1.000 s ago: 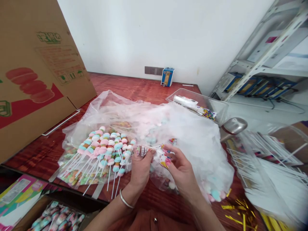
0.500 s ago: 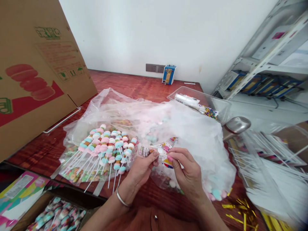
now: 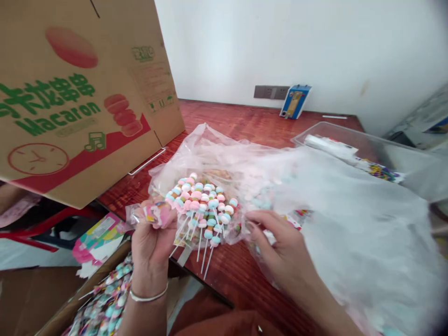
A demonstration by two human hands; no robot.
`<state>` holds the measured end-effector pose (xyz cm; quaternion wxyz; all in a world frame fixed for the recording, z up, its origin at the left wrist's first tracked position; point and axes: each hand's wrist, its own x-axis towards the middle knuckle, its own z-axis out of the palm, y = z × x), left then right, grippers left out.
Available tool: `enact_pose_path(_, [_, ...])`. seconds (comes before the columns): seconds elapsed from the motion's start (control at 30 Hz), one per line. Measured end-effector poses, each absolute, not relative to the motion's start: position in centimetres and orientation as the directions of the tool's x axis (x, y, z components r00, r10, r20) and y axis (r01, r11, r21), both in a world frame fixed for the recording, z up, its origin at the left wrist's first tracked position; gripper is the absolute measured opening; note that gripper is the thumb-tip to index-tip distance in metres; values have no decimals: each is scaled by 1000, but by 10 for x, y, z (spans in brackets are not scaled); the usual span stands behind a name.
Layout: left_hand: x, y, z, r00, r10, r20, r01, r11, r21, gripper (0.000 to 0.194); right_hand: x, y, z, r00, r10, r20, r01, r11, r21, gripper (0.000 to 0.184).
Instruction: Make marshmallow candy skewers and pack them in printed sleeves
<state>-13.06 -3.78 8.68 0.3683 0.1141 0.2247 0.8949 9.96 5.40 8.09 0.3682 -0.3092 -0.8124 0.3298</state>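
Observation:
My left hand (image 3: 153,238) is closed on a small wrapped candy packet (image 3: 151,214), held over the table's front edge above a box of packed candies (image 3: 105,303). My right hand (image 3: 280,242) rests with curled fingers on the big clear plastic bag (image 3: 332,210); whether it holds anything I cannot make out. Between the hands lies a bundle of pastel marshmallow skewers (image 3: 201,203) on white sticks, lying on plastic on the red wooden table (image 3: 238,126).
A large "Macaron" cardboard carton (image 3: 70,102) leans at the left. A clear plastic tub (image 3: 385,149) stands at the back right. A small blue device (image 3: 294,101) stands by the wall sockets. Printed paper cards (image 3: 98,233) lie below the table edge at left.
The view swung left. My left hand carried the wrapped packet leftward, away from the right hand and toward the box below the table edge. The right hand stayed on the plastic bag.

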Motion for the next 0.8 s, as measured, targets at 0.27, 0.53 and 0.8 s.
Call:
enact_pose_path(0.27, [-144, -49, 53, -730, 682, -44, -595, -602, 532, 35, -13, 51, 62, -698, 710, 95, 495, 574, -653, 31])
enact_pose_path(0.53, [-147, -48, 45, -732, 666, -147, -615, -551, 564, 33, -19, 48, 33, -639, 767, 46, 499, 460, -734, 29])
enact_pose_path(0.8, [-112, -16, 51, -616, 715, -331, -747, -397, 533, 40, 111, 45, 64, -485, 836, 258, 283, 429, -858, 17])
